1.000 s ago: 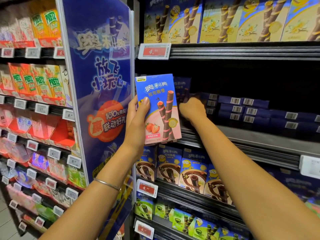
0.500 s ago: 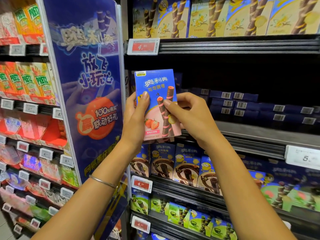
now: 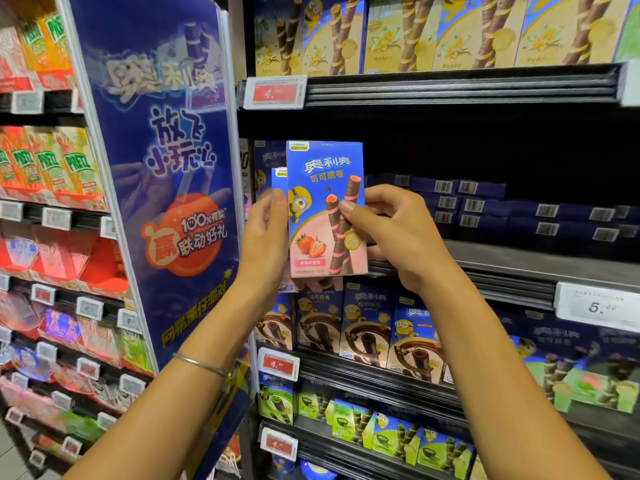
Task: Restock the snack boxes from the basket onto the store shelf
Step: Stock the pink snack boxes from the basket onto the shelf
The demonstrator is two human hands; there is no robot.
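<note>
A blue and pink strawberry snack box (image 3: 325,209) stands upright in front of the middle shelf (image 3: 519,265). My right hand (image 3: 398,233) pinches its right edge. My left hand (image 3: 265,237) holds a second, like box (image 3: 279,181) just behind and left of it, mostly hidden. Another blue box (image 3: 268,161) stands upright at the shelf's left end. Dark blue boxes (image 3: 485,209) lie flat in stacks further right on that shelf. The basket is out of view.
A blue promotional panel (image 3: 166,188) juts out left of the shelf bay. Yellow boxes (image 3: 433,32) fill the shelf above, chocolate boxes (image 3: 363,327) and green boxes (image 3: 381,431) the shelves below. Price tags (image 3: 275,93) hang on the shelf rails. Pretz boxes (image 3: 52,164) are at far left.
My right hand came back from the shelf and took the front box by its right edge. That box has slid right, uncovering a second box in my left hand.
</note>
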